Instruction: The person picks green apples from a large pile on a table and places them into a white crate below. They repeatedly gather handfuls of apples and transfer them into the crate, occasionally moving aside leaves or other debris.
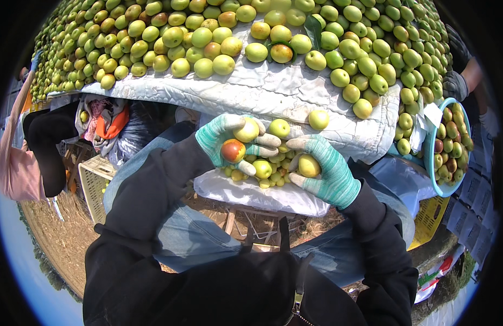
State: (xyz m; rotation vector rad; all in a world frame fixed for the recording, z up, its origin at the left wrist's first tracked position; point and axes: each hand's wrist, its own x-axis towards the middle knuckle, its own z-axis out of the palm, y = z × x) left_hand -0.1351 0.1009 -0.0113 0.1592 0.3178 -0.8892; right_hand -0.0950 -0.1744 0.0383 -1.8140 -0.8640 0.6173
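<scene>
My left hand (221, 136), in a green glove with pale fingertips, is closed around two jujubes: a yellow-green jujube (246, 130) and a red-brown jujube (233, 150) against the palm. In my right hand (330, 174), gloved the same way, a yellowish jujube (309, 165) sits between thumb and fingers. Both hands hover over a container lined with clear plastic (251, 196), where smaller green jujubes (263, 168) lie. Another green jujube (279, 128) shows between the hands. One more jujube (318, 119) rests on the edge of the white quilted cloth (273, 89).
A large heap of green jujubes (202, 37) covers the cloth's far side. To the right stand a light blue basket (431, 157) of browner jujubes and a yellow crate (429, 220). At left are a cream crate (94, 182) and a person in a pink sleeve (20, 171).
</scene>
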